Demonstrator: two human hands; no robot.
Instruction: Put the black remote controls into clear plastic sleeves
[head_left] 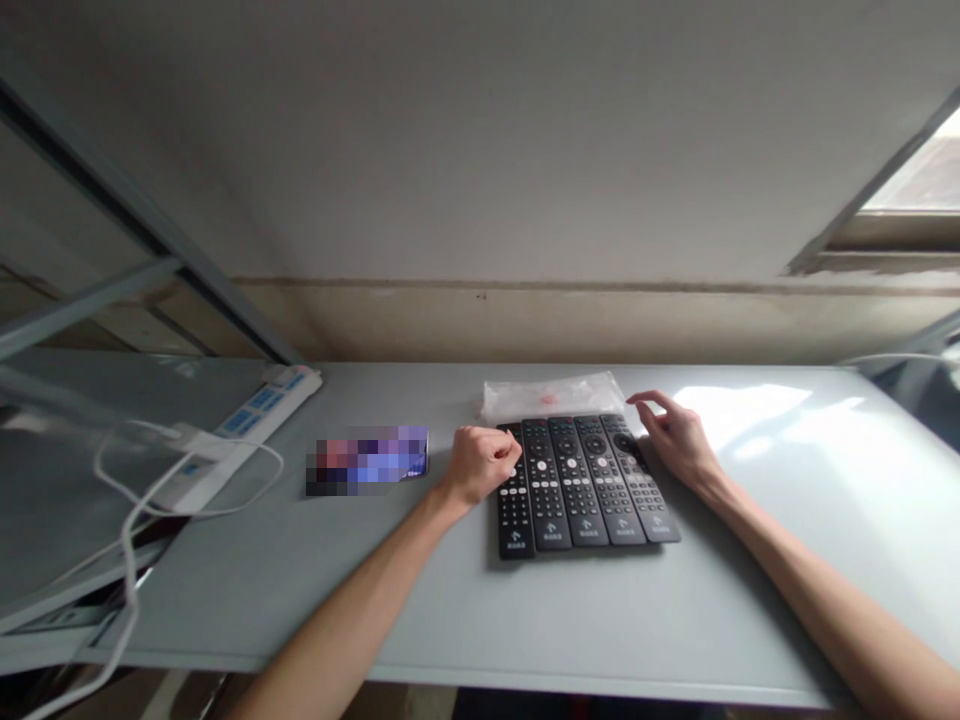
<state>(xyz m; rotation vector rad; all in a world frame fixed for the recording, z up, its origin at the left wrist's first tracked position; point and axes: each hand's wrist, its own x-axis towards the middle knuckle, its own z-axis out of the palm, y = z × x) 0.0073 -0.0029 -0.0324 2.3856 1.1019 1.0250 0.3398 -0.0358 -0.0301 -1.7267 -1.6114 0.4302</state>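
Note:
Several black remote controls (587,500) lie side by side in a row on the grey tabletop, with white and dark buttons facing up. My left hand (480,463) is closed in a fist, over the upper left edge of the leftmost remote control (515,515); nothing shows in its fingers. At the row's other end, my right hand (681,440) is beside the rightmost remote control (646,490), thumb and index finger apart, holding nothing. Just behind the row lies a clear plastic bag (553,396) with a small red mark.
A phone (367,460) with a lit, pixelated screen lies left of my left hand. Further left are a white power strip (262,412) and a looping white cable (129,570) by a metal frame (150,225). The wall (480,320) stands behind the table (442,610).

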